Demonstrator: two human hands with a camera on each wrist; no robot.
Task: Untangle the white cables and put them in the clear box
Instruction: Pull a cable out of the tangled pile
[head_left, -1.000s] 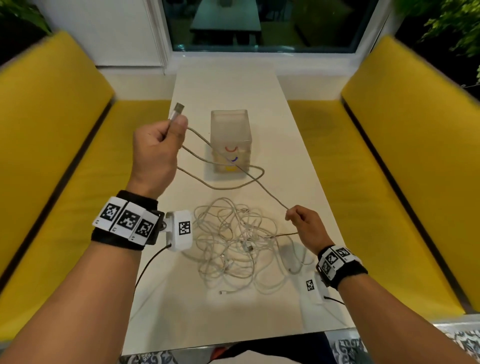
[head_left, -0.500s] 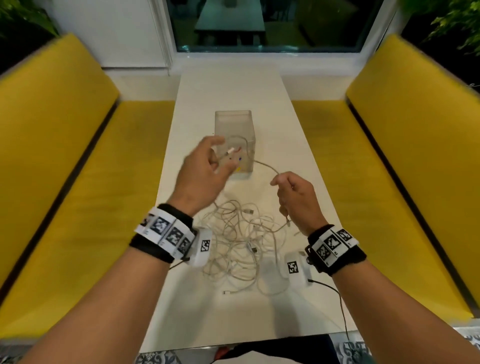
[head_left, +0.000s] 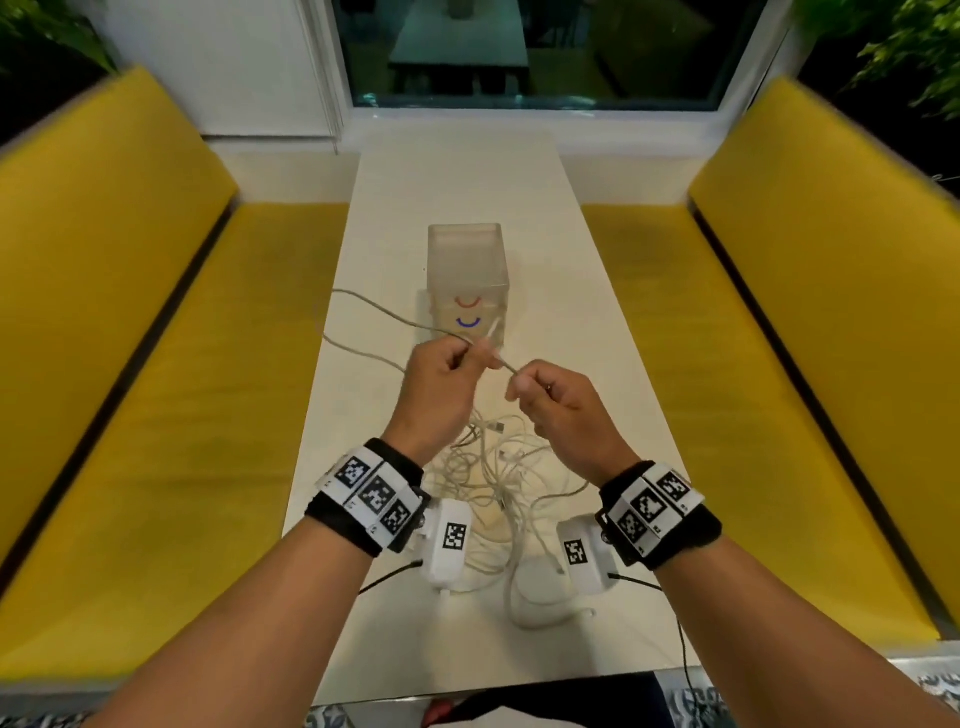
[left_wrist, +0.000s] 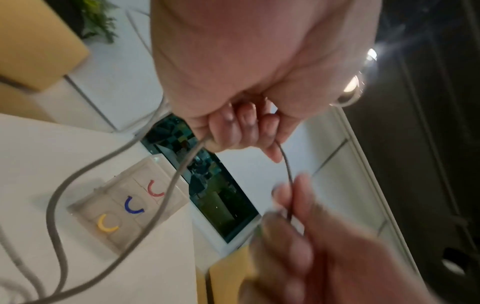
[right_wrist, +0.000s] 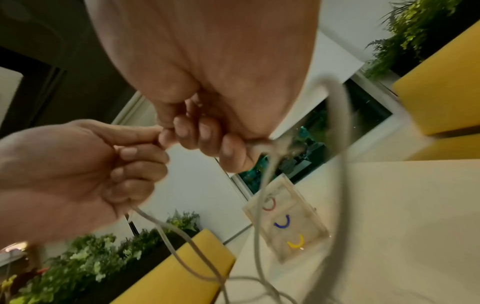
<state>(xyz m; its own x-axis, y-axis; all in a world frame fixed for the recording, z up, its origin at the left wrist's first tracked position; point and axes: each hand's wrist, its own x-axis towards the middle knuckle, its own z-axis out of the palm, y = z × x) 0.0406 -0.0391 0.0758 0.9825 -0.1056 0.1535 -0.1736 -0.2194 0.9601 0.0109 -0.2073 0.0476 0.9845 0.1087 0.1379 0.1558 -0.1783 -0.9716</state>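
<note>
Just in front of the clear box (head_left: 466, 260), my left hand (head_left: 466, 359) and right hand (head_left: 523, 385) are raised close together. Each grips the same white cable (head_left: 508, 365), with a short stretch taut between them. A plug end (head_left: 492, 330) sticks up out of the left fist. The rest of this cable loops out to the left over the table (head_left: 363, 307). In the left wrist view the left fingers (left_wrist: 239, 123) curl round the cable (left_wrist: 285, 164). The right fingers (right_wrist: 202, 133) pinch it in the right wrist view. A tangled pile of white cables (head_left: 498, 483) lies below my wrists.
The long white table (head_left: 457, 171) runs away toward a window. Yellow bench seats (head_left: 208, 364) flank it on both sides. The clear box (left_wrist: 130, 205) shows red, blue and yellow arcs. Green plants (right_wrist: 91, 257) stand behind the benches.
My left hand came down from high on the left to the middle. The right hand rose from the pile, and both now hold the cable close together before the box.
</note>
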